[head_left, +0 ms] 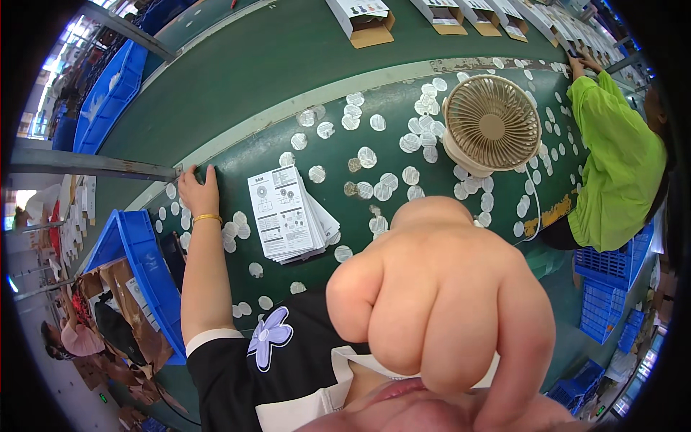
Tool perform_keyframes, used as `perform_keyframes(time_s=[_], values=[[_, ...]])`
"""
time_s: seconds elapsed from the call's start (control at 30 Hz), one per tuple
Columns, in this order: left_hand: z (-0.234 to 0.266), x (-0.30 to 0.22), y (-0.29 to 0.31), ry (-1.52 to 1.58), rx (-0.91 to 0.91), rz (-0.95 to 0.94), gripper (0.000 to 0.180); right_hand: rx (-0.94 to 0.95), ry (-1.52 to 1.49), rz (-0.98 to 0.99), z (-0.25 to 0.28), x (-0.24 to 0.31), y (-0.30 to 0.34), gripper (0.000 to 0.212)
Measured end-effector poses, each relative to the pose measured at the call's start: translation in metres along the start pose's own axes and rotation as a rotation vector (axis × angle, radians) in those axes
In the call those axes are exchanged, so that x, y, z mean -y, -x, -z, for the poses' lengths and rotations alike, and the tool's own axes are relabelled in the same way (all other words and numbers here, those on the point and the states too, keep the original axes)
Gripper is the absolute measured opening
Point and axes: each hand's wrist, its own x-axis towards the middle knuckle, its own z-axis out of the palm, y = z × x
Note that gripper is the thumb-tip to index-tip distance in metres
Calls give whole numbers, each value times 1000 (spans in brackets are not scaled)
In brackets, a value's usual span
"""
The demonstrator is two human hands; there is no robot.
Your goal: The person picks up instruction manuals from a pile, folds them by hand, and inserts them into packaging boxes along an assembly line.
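Note:
My left hand (198,192) rests near the raised strip of the green bench, beside a metal post, with fingers apart and nothing in it. A bracelet circles that wrist. Very close to the camera, my right hand (443,302) looms large over the bench, fingers curled and pressed together; whatever they may hold is hidden. Between the hands lies an uneven stack of printed leaflets (284,216). Beyond the right hand stands a beige desk fan (492,126), its round grille facing up and a white cable (535,205) trailing from its side.
Many round white stickers (410,176) dot the bench. Opened boxes (367,25) line the far side. A blue crate (147,281) with cardboard stands at left, another blue bin (108,97) at far left. A co-worker in a green top (619,165) works at right above blue baskets (603,306).

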Motion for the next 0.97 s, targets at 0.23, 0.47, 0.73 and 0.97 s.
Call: perform_keyframes(time_s=[0.23, 0.47, 0.73, 0.97], values=[[1, -5, -1, -30, -20, 22, 50, 88, -15, 54, -16, 12, 4, 45], [-11, -19, -15, -6, 34, -53, 55, -42, 15, -115, -61, 50, 13, 38], [10, 41, -54, 580, 188, -32, 55, -475, 161, -943, -138, 131, 132, 27], [338, -176, 5, 1473, 483, -978, 56, -1262, 414, -2171, -212, 241, 227, 29]])
